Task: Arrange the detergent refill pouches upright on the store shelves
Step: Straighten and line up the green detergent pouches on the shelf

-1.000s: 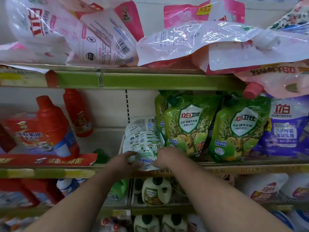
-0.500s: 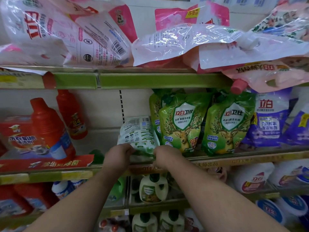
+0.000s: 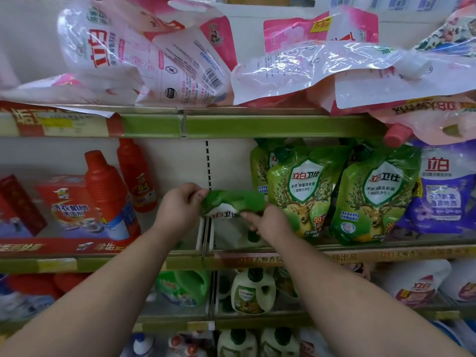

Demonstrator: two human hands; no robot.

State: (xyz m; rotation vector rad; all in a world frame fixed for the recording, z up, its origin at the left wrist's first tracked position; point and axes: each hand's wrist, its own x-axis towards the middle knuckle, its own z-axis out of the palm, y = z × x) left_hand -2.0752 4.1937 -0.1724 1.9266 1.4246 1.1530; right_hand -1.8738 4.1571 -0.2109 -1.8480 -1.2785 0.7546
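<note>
A green detergent refill pouch (image 3: pixel 233 203) lies tipped over on the middle shelf (image 3: pixel 280 261), its top edge facing me. My left hand (image 3: pixel 180 208) grips its left end and my right hand (image 3: pixel 268 224) grips its lower right edge. To the right, two green deer-print pouches (image 3: pixel 300 191) (image 3: pixel 373 194) stand upright, with another green one behind them. A purple pouch (image 3: pixel 440 186) stands further right. On the top shelf (image 3: pixel 257 124), pink and white pouches (image 3: pixel 154 55) lie flopped over in a heap.
Red bottles (image 3: pixel 108 191) and a red box (image 3: pixel 61 202) fill the left half of the middle shelf. A clear divider (image 3: pixel 204 234) splits that shelf. Below stand green and cream jugs (image 3: pixel 247 292). A pink-capped pouch (image 3: pixel 398 135) hangs over the top shelf's right edge.
The pouch stood with its white back toward me; now it is tipped down with its green top showing. Both hands have risen onto it. The view has shifted slightly.
</note>
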